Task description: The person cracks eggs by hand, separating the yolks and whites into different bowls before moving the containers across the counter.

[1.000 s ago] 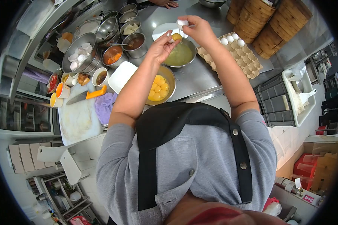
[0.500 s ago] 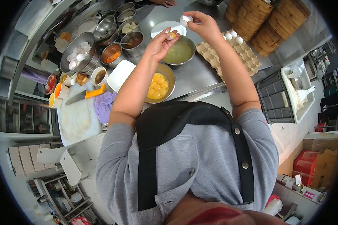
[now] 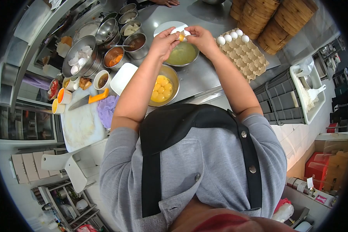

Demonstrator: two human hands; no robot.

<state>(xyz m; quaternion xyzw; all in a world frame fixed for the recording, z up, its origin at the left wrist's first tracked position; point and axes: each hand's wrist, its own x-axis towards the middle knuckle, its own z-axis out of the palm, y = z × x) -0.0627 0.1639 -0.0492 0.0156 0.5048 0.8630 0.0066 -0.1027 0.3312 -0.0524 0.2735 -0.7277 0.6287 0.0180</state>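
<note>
Eggshell halves (image 3: 180, 32) with yolk (image 3: 181, 36) sit pinched between left hand (image 3: 163, 41) and right hand (image 3: 199, 37) fingers above whites bowl (image 3: 183, 55); a tilt or sharp shell edge could drop or burst it there.

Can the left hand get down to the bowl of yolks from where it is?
Probably yes. The left hand holds a shell half with a yolk above the bowl of whites. The bowl of yolks sits open just below its forearm, with nothing between them.
</note>
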